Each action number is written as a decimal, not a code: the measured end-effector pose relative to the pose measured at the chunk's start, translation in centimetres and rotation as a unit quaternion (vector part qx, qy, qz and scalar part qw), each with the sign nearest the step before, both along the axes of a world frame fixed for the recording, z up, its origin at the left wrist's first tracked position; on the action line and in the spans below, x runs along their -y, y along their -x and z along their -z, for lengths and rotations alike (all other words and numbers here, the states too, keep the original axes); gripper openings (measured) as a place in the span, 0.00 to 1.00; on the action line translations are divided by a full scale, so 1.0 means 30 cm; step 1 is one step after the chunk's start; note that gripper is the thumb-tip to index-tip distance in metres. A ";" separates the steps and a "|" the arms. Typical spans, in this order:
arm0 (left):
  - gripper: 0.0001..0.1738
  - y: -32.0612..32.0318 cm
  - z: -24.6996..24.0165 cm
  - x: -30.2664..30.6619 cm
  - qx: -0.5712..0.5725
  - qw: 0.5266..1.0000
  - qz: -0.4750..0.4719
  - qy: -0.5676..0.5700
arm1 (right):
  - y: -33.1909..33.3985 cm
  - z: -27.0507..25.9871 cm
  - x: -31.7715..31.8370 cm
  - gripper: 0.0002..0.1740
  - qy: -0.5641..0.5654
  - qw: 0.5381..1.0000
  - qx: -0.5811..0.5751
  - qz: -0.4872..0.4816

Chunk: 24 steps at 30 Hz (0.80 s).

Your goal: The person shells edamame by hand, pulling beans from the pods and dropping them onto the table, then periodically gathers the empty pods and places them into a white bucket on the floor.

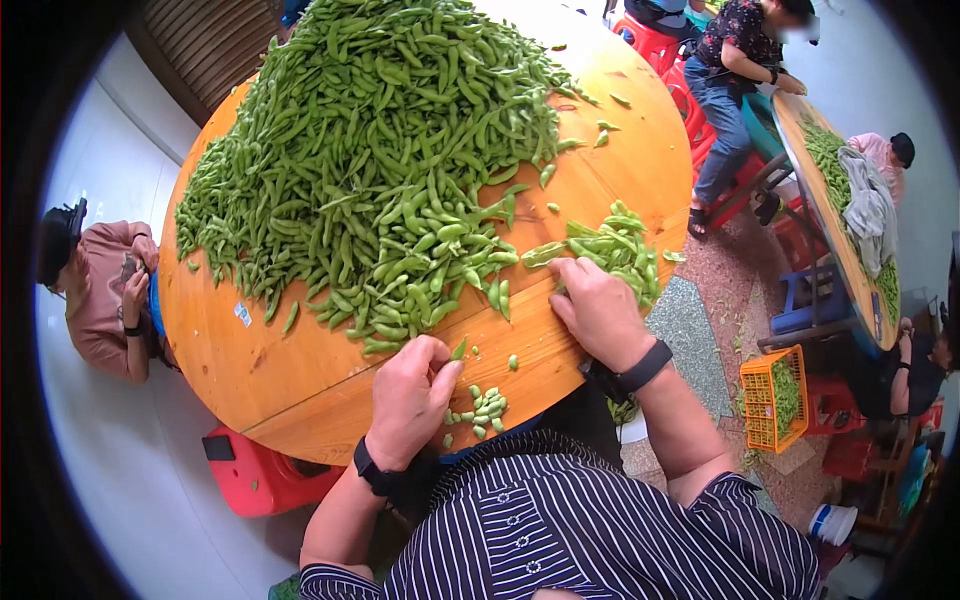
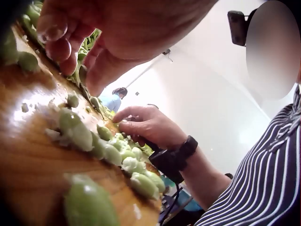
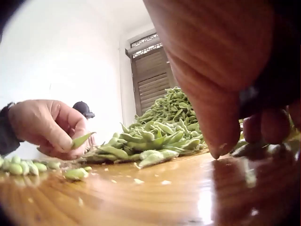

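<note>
My left hand (image 1: 408, 388) pinches a green soybean pod (image 1: 459, 349) between thumb and fingertips, just over the table; its tip sticks out in the right wrist view. Shelled beans (image 1: 486, 408) lie in a small group right beside that hand, with a few loose ones ahead of it. Over to the right, my right hand (image 1: 603, 312) is low at the table, fingertips right at a pale flattened pod (image 1: 541, 255) on the near side of a smaller heap of pods (image 1: 625, 250). Whether its fingers hold that pod I cannot tell.
A large heap of full pods (image 1: 370, 150) covers much of the round wooden table (image 1: 240, 375). A red stool (image 1: 262, 475) stands below its left edge. One person (image 1: 110, 290) sits at left; others work around another table (image 1: 835, 235). An orange crate (image 1: 760, 405) stands on the floor.
</note>
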<state>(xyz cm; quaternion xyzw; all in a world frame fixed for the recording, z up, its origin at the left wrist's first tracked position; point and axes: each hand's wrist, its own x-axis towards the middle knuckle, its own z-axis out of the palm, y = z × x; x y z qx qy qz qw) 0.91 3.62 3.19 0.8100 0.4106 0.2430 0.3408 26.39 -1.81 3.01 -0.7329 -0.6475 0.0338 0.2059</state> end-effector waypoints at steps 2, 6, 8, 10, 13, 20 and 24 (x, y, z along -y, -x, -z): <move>0.07 0.003 0.008 0.012 0.008 1.000 0.007 0.009 | -0.016 0.002 0.008 0.17 0.005 0.999 -0.034 0.004; 0.07 -0.006 0.011 0.024 0.014 1.000 0.019 0.008 | -0.055 0.027 0.014 0.14 0.005 0.998 -0.054 -0.007; 0.07 -0.006 0.005 0.025 0.016 1.000 0.015 0.023 | -0.061 0.041 0.006 0.14 0.006 0.999 -0.046 -0.001; 0.06 -0.004 0.014 0.021 0.028 0.999 0.010 0.035 | -0.057 0.038 -0.002 0.13 0.004 0.999 -0.037 0.004; 0.06 0.002 0.019 0.022 0.060 0.994 -0.013 0.089 | -0.020 0.012 -0.006 0.14 -0.021 0.999 -0.016 0.041; 0.06 0.001 0.007 0.018 0.184 0.922 -0.075 0.332 | 0.142 -0.008 -0.010 0.19 0.013 0.995 -0.033 -0.088; 0.08 0.012 0.026 0.015 0.203 0.912 -0.060 0.352 | 0.198 0.022 -0.029 0.25 0.024 0.990 -0.072 -0.119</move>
